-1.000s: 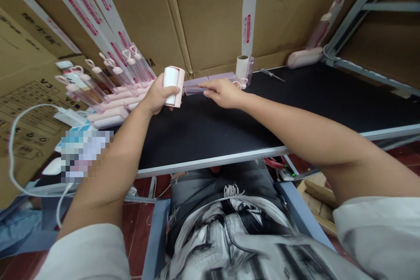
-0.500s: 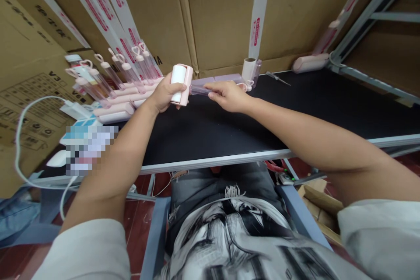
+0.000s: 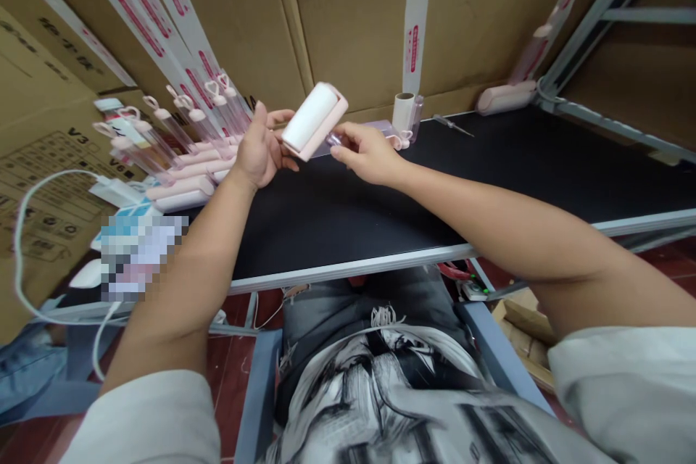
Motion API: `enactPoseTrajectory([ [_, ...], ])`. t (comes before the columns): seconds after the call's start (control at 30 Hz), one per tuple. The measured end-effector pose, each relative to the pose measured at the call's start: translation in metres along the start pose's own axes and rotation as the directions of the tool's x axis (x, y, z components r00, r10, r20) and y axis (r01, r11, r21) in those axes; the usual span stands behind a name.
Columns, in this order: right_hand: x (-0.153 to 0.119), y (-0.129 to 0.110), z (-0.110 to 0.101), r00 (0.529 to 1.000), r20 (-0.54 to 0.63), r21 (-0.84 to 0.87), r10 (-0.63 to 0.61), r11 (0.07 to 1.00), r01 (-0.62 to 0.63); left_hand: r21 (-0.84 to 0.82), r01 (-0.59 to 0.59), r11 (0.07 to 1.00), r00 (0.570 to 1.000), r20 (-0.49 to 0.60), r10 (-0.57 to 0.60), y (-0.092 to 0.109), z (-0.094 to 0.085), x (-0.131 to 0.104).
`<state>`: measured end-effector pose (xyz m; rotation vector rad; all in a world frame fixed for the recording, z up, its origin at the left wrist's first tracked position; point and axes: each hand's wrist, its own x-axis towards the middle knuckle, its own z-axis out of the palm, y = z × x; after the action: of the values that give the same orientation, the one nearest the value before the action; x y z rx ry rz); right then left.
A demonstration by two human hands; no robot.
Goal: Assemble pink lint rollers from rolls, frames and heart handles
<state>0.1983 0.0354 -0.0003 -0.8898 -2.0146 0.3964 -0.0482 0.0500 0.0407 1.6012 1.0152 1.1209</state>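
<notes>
There are two hands (image 3: 257, 154), at least eight pink rollers (image 3: 315, 122), one upright white tube (image 3: 403, 114), one screwdriver (image 3: 453, 125), one bottle (image 3: 110, 107), one bench (image 3: 348, 221).

Above the table (image 3: 348, 221) — cardboard (image 3: 353, 22) behind — the held roller (image 3: 312, 119) sits between rollers (image 3: 182, 193) left and a tube (image 3: 403, 114) right.

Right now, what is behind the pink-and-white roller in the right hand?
Brown cardboard rises behind the roller. A lilac piece on the black tabletop also shows past the right hand, partly covered; whatever the roller itself blocks cannot be seen.
</notes>
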Motion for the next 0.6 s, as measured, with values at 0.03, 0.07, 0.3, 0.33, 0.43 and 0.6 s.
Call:
enactPoseTrajectory([
  [0.03,0.002,0.002,-0.001,0.998,-0.067,0.022,0.020,1.000,-0.019,0.016,-0.015,1.000,0.999,-0.033,0.016,-0.001,-0.003,0.002],
  [0.07,0.004,0.004,-0.001,0.991,-0.126,0.042,0.044,0.998,-0.039,0.072,-0.023,0.997,0.997,-0.068,0.028,-0.005,-0.004,0.005],
  [0.3,0.016,0.034,-0.007,0.959,-0.252,0.047,0.132,0.991,-0.124,0.765,-0.222,0.605,0.969,0.106,0.221,-0.052,0.008,0.015],
  [0.33,0.018,0.040,-0.008,0.961,-0.238,0.050,0.141,0.990,-0.133,0.792,-0.252,0.557,0.964,0.153,0.218,-0.056,0.010,0.016],
  [0.43,0.025,0.056,-0.009,0.958,-0.217,0.105,0.186,0.980,-0.166,0.821,-0.278,0.499,0.958,0.195,0.211,-0.060,0.013,0.017],
  [0.6,0.033,0.073,-0.005,0.952,-0.243,0.140,0.188,0.978,-0.158,0.830,-0.223,0.511,0.971,0.141,0.194,-0.059,0.012,0.020],
])
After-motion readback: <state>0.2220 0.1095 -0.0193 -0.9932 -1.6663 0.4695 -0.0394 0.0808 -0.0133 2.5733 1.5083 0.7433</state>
